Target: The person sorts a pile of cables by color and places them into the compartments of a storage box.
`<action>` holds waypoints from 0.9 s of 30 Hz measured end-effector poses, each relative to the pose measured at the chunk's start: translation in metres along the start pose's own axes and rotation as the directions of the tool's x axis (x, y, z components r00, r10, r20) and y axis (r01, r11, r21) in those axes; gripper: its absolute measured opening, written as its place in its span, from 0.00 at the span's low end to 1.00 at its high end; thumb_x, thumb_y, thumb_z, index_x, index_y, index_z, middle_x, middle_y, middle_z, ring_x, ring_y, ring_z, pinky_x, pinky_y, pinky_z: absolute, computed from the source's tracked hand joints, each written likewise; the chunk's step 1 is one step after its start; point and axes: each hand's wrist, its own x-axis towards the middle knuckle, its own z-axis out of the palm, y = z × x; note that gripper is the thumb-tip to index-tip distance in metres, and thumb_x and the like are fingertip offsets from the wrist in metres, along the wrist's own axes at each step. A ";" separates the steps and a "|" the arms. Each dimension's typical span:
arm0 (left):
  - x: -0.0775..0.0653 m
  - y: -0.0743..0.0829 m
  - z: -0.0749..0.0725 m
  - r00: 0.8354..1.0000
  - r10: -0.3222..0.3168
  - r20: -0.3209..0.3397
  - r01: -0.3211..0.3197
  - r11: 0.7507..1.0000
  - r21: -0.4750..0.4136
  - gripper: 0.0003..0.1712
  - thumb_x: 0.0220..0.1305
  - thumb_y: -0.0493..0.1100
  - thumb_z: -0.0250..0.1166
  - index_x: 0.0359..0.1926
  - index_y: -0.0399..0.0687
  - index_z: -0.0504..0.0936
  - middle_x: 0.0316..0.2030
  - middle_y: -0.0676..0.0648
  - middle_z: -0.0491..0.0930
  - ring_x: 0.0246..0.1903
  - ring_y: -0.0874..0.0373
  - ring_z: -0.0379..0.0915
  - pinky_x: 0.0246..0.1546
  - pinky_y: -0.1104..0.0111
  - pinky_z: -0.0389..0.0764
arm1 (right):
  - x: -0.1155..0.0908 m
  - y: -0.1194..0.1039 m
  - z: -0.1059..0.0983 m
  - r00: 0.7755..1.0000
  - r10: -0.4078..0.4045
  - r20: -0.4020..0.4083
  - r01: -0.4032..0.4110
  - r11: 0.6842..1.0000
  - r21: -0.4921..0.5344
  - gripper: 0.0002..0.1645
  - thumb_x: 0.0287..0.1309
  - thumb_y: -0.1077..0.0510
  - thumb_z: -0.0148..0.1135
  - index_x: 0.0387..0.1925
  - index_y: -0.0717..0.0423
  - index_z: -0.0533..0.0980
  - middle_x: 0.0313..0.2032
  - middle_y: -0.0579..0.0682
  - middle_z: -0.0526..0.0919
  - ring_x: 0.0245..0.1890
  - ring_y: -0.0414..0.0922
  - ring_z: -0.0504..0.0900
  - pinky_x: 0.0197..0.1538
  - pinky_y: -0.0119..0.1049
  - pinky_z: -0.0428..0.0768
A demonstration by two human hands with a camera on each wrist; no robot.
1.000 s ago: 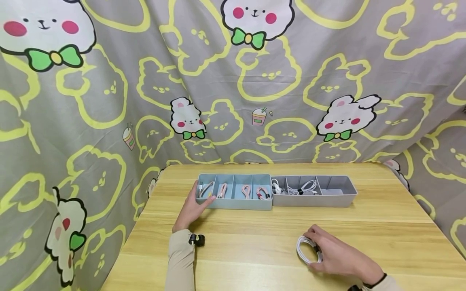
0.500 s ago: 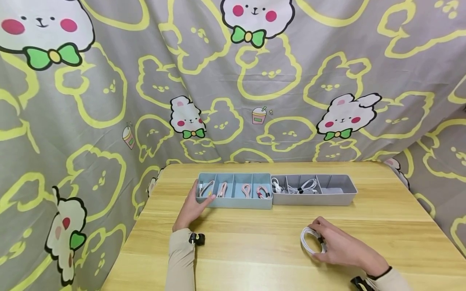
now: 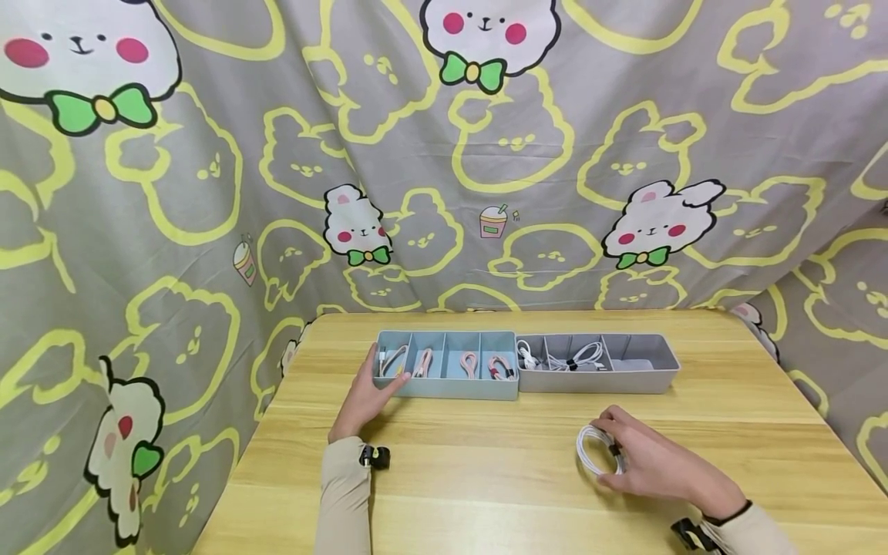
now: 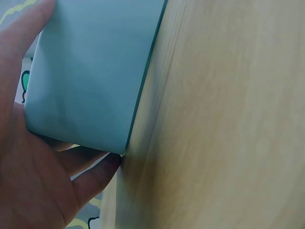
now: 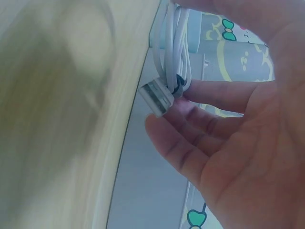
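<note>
My right hand (image 3: 655, 461) holds a coiled white cable (image 3: 588, 451) above the table, thumb and fingers at the coil's edge. In the right wrist view, the cable (image 5: 175, 43) is bound with a black tie and its USB plug (image 5: 157, 97) hangs beside the fingertips. My left hand (image 3: 366, 397) grips the left end of a light blue divided box (image 3: 458, 388). Its thumb lies at the front rim, while the fingers reach round the end wall; the left wrist view shows them against the box (image 4: 90, 71). Pink cables (image 3: 469, 364) lie in the blue box's compartments.
A grey divided box (image 3: 597, 381) stands end to end with the blue one. White cables (image 3: 583, 357) lie in its left and middle compartments. The wooden table (image 3: 486, 470) reaches back to a patterned curtain (image 3: 430, 154).
My right hand has moved a little away from me, toward the boxes, and slightly right, carrying the coiled cable. My left hand and both boxes have stayed in place.
</note>
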 end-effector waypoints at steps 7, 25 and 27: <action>0.000 0.001 0.001 1.000 0.000 -0.012 0.000 1.000 0.011 0.68 0.59 0.77 0.66 0.85 0.57 0.39 0.83 0.39 0.44 0.82 0.36 0.44 0.77 0.34 0.53 | 0.002 0.001 -0.005 1.000 0.016 0.002 -0.016 1.000 -0.010 0.41 0.42 0.49 0.84 0.55 0.65 0.79 0.45 0.46 0.75 0.35 0.30 0.68 0.35 0.26 0.73; 0.000 0.001 0.000 1.000 -0.016 -0.006 0.016 1.000 0.012 0.68 0.57 0.79 0.65 0.84 0.64 0.38 0.84 0.41 0.44 0.81 0.37 0.45 0.77 0.34 0.54 | 0.006 0.002 -0.013 1.000 0.007 -0.027 -0.008 0.999 -0.051 0.40 0.41 0.49 0.85 0.54 0.67 0.80 0.44 0.46 0.75 0.36 0.31 0.68 0.35 0.28 0.74; 0.000 0.001 -0.001 1.000 -0.014 -0.003 0.014 1.000 0.008 0.68 0.57 0.79 0.65 0.84 0.64 0.38 0.84 0.40 0.44 0.81 0.36 0.44 0.77 0.34 0.54 | 0.006 0.003 -0.014 0.999 -0.003 -0.044 0.001 0.998 -0.061 0.41 0.40 0.50 0.85 0.54 0.68 0.80 0.43 0.46 0.75 0.36 0.31 0.68 0.35 0.28 0.74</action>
